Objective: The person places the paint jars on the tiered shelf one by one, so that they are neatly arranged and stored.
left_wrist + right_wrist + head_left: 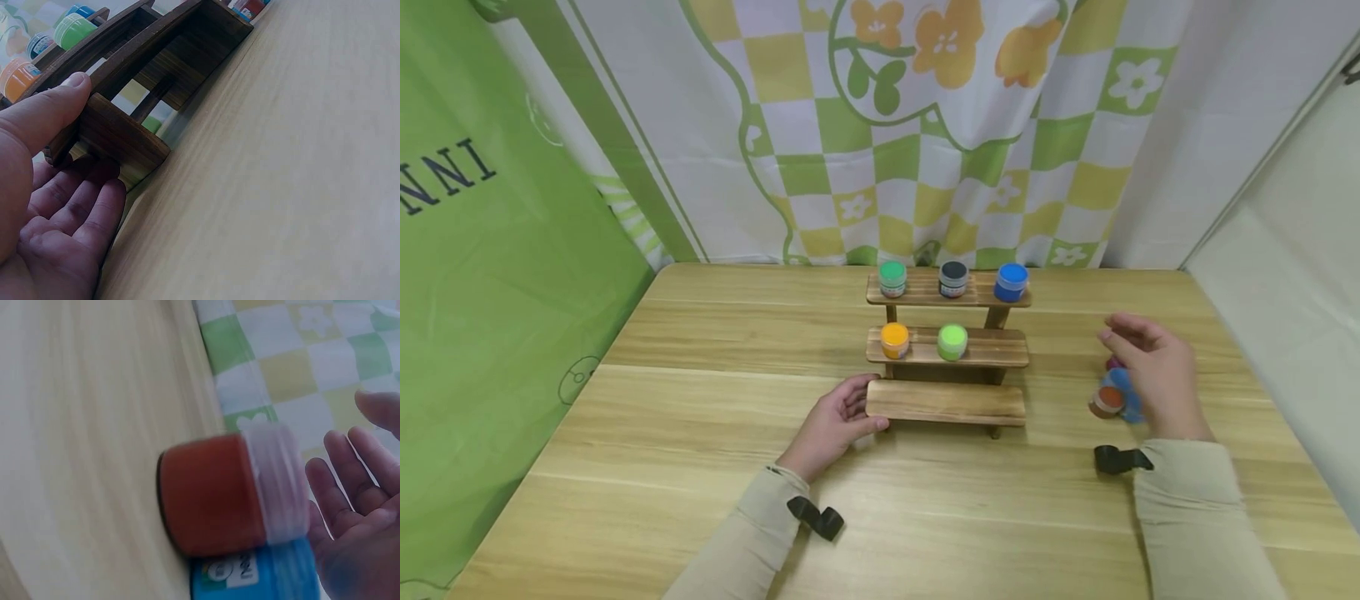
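Note:
A three-tier wooden stand point(945, 402) stands on the table, its lowest shelf bare. My left hand point(833, 422) grips the left end of that shelf; in the left wrist view the thumb point(59, 106) lies against the shelf's edge and the fingers curl beneath. To the right of the stand, my right hand point(1157, 375) hovers with loosely bent fingers and nothing in them. Below it are a reddish-brown paint jar point(1107, 402), a light blue jar point(1133, 407) and a magenta jar point(1113, 363), partly covered by the hand.
On the top shelf stand a green jar point(892, 279), a black jar point(953, 279) and a blue jar point(1011, 282). An orange jar point(894, 341) and a lime jar point(952, 342) occupy the middle shelf. A patterned curtain point(842, 125) hangs behind the table point(700, 400).

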Available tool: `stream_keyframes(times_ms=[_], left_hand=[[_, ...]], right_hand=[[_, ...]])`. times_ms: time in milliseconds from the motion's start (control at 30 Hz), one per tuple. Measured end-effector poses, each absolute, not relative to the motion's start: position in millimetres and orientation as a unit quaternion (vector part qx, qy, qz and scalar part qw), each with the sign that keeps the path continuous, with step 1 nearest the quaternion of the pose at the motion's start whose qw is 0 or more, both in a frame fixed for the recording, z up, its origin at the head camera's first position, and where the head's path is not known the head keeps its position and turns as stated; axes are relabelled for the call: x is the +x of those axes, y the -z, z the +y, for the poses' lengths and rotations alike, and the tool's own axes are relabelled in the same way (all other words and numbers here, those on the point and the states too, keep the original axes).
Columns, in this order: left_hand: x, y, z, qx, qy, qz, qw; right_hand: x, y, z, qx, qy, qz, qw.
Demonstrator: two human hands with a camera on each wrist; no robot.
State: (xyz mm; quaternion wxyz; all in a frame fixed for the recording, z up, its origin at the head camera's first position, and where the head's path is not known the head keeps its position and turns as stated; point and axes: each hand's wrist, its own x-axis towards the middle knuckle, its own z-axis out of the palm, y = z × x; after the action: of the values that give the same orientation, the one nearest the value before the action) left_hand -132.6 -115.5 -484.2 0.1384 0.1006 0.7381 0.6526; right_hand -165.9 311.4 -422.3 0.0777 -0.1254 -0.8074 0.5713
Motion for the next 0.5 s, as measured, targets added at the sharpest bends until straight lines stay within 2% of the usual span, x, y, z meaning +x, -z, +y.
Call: stream_keyframes(times_ms=[500], left_hand=[[-133,485,-116,0.098,-0.648,0.742,0.141]], right_hand=[[-167,433,326,-0.153,-0.547,-0.820,0.072]])
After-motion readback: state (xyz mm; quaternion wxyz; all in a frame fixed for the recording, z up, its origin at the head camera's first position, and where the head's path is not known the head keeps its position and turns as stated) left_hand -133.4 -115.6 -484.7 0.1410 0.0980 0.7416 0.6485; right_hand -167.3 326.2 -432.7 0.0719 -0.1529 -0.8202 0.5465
